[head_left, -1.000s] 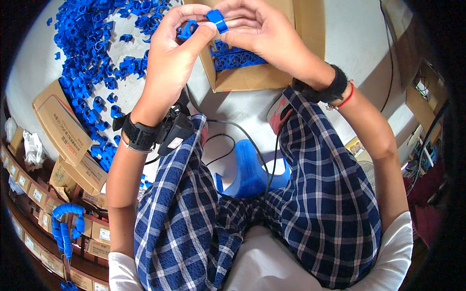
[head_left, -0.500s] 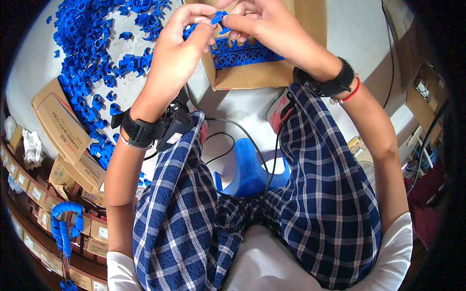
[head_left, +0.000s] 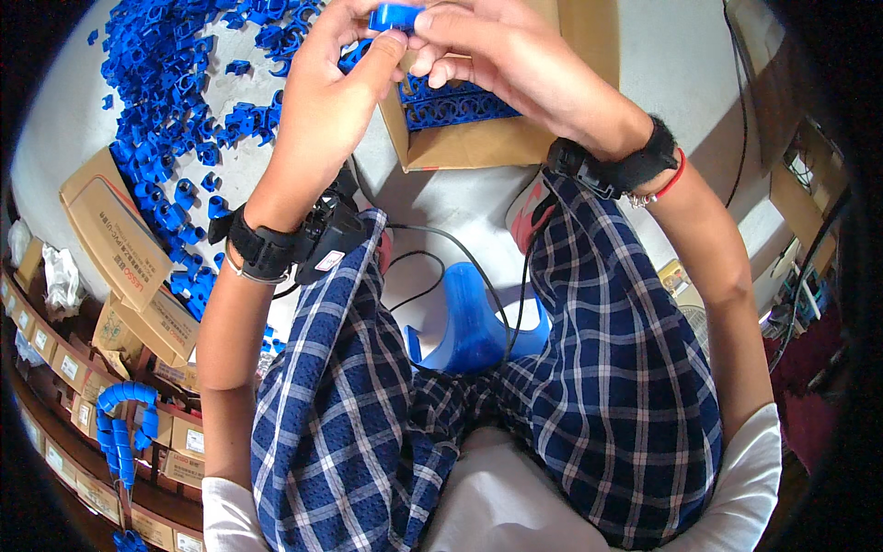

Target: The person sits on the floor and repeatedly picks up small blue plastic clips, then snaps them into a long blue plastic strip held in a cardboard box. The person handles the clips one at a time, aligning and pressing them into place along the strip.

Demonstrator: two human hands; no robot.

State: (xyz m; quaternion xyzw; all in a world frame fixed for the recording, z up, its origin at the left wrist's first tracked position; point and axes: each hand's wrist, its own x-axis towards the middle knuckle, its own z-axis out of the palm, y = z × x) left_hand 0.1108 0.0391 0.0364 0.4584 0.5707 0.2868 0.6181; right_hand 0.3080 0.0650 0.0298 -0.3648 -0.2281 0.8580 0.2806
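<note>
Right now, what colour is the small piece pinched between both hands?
Bright blue small piece, seen best in the head view.

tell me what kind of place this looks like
Likely a small workshop or packing room: a heap of blue plastic parts on the floor, an open cardboard box of them, stacked cartons alongside.

A pale floor [head_left: 662,64] spreads beneath and around the grip, brightly lit. Left of it, cardboard cartons [head_left: 120,248] line the wall; below it stands a blue stool [head_left: 469,322].
</note>
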